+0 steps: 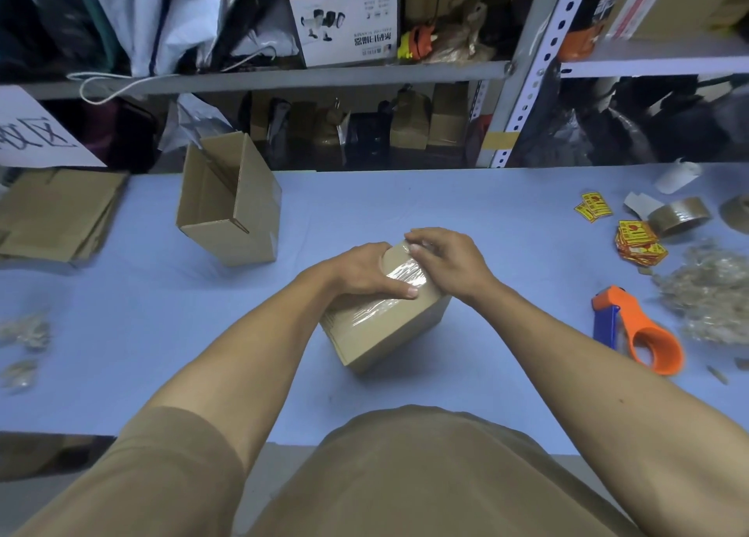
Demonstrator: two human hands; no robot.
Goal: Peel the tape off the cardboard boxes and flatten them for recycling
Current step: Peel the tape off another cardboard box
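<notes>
A small sealed cardboard box (385, 329) stands tilted on the blue table (506, 252) in front of me, with clear tape (405, 275) running across its top. My left hand (364, 271) grips the box's upper left side, thumb lying over the tape. My right hand (444, 258) is at the box's far top edge, its fingertips pinching the tape there. A second cardboard box (231, 208), open and tipped on its side, lies at the back left.
Flattened cardboard (52, 212) is stacked at the far left. On the right lie an orange tape dispenser (636, 329), a pile of peeled tape (713, 293), brown tape rolls (681, 214) and red-yellow stickers (638, 242). Shelving (283, 76) stands behind the table.
</notes>
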